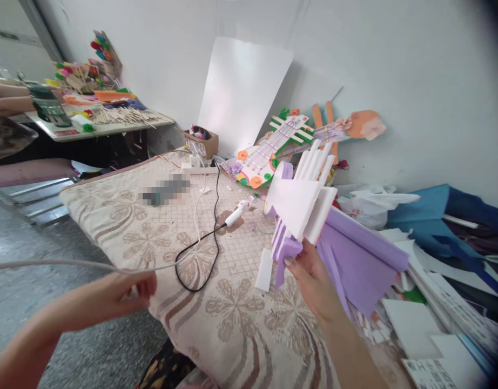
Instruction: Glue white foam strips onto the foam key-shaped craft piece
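Observation:
In my right hand (pixel 311 273) is a white and purple craft piece (pixel 294 202) made of flat panels and narrow strips, gripped at its lower purple edge and raised over the table. My left hand (pixel 131 292) is at the table's left edge, fingers curled inward; whether anything small is between them I cannot see. A pale cable (pixel 91 265) runs along the top of that hand. Beyond the craft piece a white hot glue gun (pixel 236 213) lies on the tabletop. Below the piece rests a small white strip (pixel 264 270).
Decorated paper guitars (pixel 261 156) lean at the back wall. A power strip (pixel 199 169) and a cardboard box (pixel 204 143) stand at the far edge. Purple sheet material (pixel 354 254) and white offcuts (pixel 411 324) lie at right. Another person's arm (pixel 9 102) is at the left table.

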A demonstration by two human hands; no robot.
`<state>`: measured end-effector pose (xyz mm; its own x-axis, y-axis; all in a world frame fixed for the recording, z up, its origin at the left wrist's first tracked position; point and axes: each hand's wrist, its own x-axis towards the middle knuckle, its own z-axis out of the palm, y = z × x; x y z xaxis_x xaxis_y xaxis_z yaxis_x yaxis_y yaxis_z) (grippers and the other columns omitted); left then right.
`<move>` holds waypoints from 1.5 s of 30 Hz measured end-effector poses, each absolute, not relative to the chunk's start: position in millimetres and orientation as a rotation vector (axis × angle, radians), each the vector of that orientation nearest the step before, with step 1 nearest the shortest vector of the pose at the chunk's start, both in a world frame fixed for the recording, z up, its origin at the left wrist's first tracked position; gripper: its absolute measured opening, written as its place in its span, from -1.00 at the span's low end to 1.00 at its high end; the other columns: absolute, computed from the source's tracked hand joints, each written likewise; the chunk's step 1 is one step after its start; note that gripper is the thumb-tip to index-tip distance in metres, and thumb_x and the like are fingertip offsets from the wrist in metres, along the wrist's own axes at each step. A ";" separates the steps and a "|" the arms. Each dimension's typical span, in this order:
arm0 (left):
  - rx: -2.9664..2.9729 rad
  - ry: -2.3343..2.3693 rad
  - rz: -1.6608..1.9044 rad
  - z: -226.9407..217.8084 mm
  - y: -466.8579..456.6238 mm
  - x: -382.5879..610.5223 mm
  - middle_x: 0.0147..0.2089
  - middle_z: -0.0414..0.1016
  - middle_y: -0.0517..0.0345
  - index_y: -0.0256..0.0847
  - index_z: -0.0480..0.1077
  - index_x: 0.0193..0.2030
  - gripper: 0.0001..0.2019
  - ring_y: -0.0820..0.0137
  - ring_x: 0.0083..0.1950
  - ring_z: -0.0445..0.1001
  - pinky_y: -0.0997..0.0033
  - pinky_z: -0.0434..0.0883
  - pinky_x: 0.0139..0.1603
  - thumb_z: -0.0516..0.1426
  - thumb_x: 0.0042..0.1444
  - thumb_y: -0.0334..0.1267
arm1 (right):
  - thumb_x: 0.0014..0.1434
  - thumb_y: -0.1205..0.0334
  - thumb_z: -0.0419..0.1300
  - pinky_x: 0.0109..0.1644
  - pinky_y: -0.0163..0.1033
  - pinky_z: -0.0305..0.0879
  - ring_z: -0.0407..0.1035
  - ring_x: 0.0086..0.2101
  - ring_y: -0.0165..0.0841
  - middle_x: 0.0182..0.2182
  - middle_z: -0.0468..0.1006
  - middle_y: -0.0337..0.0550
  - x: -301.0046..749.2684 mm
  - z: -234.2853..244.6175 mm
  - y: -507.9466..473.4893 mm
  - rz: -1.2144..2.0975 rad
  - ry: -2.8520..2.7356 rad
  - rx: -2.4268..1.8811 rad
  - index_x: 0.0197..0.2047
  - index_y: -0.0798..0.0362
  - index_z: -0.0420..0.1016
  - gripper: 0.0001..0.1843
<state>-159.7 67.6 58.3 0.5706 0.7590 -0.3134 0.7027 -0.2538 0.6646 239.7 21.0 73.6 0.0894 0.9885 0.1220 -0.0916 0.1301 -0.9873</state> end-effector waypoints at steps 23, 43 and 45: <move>1.811 0.172 0.955 103.7 123.1 53.8 0.60 -0.35 0.17 0.23 -0.08 0.47 -0.17 0.04 0.58 -0.21 -0.10 0.09 0.49 0.26 0.18 -0.20 | 0.15 0.02 0.36 0.04 -0.10 0.41 0.41 0.03 -0.21 0.10 0.51 -0.19 236.5 70.4 20.9 1.036 -1.175 -1.098 0.19 -0.23 0.36 -0.45; 0.991 0.462 0.755 83.1 128.2 103.5 0.24 0.38 -0.10 -0.04 0.06 0.41 -0.18 0.26 -0.07 0.55 0.16 0.44 0.04 0.27 0.11 0.14 | 0.14 0.06 0.36 0.06 -0.11 0.40 0.41 0.01 -0.25 0.11 0.47 -0.17 234.2 68.5 22.1 1.043 -1.179 -1.070 0.24 -0.23 0.28 -0.37; 0.961 0.441 0.741 85.0 127.1 104.9 0.06 0.49 -0.02 -0.02 0.04 0.42 -0.16 0.32 -0.20 0.55 0.20 0.45 -0.04 0.28 0.10 0.14 | 0.13 0.08 0.37 0.08 -0.10 0.40 0.41 0.04 -0.24 0.12 0.46 -0.17 232.9 68.1 22.3 1.046 -1.159 -1.056 0.28 -0.26 0.21 -0.30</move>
<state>104.9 127.1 85.0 0.6772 0.7356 -0.0189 -0.3674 0.3603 0.8574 232.9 22.3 68.1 0.1018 0.9788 0.1779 -0.0769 0.1860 -0.9795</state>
